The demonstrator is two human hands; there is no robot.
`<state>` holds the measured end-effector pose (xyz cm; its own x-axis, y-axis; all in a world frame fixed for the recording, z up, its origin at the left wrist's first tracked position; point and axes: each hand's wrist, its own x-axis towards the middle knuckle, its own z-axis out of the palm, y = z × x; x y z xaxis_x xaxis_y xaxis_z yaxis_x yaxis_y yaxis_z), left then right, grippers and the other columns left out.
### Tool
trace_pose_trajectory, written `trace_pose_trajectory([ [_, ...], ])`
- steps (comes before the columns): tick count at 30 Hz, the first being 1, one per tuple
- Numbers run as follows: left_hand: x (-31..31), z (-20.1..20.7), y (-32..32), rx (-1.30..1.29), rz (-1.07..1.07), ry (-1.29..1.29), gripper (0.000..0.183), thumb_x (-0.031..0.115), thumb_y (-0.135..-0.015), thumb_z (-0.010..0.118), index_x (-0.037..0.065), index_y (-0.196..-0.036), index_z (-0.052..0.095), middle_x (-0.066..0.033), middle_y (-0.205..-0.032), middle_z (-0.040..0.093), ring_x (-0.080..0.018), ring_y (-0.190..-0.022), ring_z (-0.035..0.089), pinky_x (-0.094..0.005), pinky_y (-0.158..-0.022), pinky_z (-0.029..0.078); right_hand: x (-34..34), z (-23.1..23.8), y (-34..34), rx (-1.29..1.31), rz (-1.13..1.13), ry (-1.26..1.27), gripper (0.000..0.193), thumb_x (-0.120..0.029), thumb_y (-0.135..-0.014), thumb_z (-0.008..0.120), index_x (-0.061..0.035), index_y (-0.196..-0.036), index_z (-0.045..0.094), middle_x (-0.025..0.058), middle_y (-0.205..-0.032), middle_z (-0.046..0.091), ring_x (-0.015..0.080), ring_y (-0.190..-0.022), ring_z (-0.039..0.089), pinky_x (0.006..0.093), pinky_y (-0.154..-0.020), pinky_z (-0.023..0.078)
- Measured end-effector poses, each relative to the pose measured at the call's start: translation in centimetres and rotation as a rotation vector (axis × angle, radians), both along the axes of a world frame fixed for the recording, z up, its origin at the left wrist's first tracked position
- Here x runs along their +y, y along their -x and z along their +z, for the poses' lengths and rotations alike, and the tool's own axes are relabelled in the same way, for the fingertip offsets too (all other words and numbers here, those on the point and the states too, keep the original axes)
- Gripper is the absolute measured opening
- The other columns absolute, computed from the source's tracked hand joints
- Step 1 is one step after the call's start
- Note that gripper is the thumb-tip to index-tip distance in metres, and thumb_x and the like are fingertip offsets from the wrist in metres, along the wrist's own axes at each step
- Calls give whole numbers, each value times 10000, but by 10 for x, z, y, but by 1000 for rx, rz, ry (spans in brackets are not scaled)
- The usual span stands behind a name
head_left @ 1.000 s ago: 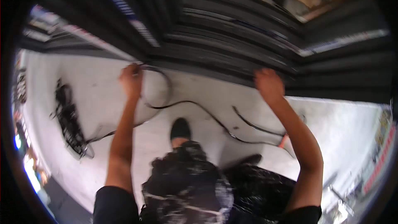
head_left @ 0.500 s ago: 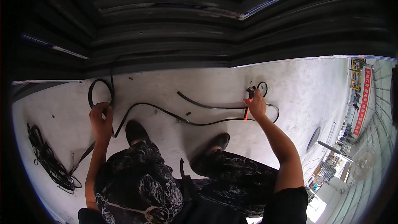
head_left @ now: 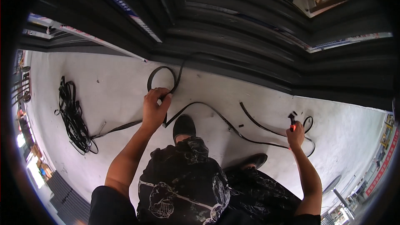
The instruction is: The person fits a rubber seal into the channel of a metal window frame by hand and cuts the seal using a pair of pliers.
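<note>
Our left hand (head_left: 156, 109) pinches the black strap (head_left: 228, 125), lying looped on the pale floor (head_left: 112, 68) beside dark profiles (head_left: 233, 64); our right hand (head_left: 295, 136) grips an orange-and-black hand tool (head_left: 292, 123) — positioning strap, we judge; next calls for steadiness.

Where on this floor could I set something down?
Two bare patches of floor: between the tangled black strip and the loop at the left hand, and well right of the right hand, below the dark panels. It's crowded around that hand's orange-and-black tool.
</note>
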<state>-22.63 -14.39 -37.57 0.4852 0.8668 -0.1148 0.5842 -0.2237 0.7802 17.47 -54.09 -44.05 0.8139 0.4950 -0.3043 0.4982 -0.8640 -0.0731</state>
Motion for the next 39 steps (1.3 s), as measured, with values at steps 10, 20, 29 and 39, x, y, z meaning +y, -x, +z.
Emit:
trace_pose_trajectory([
  [10,-22,30,-21,-114,1,298,128,66,-842,678,-22,-932,653,-43,-862,640,-117,-806,581,-268,-744,468,250,66,160,1151,590,-345,423,-190,-799,679,-10,-1168,579,175,-1051,608,347,-958,595,395,-844,485],
  [20,-13,62,-5,-14,-28,285,106,56,-819,701,-1,-901,668,-66,-874,657,-166,-819,591,-305,-729,460,292,66,186,1228,753,-344,423,-146,-842,630,-13,-1236,551,162,-1084,587,344,-984,581,385,-865,477],
  [29,-9,66,7,158,-146,105,94,114,-818,673,28,-856,670,-74,-858,675,-250,-821,600,-350,-825,406,314,86,198,879,964,-335,375,-99,-852,610,-25,-1215,554,128,-1023,587,300,-1006,571,418,-852,492],
  [39,-6,60,1,180,-103,176,109,95,-782,656,-7,-817,669,-98,-748,684,-279,-715,634,-361,-694,471,313,85,197,640,1097,-390,289,-116,-833,626,-29,-1104,576,105,-993,586,281,-1003,562,392,-872,479],
])
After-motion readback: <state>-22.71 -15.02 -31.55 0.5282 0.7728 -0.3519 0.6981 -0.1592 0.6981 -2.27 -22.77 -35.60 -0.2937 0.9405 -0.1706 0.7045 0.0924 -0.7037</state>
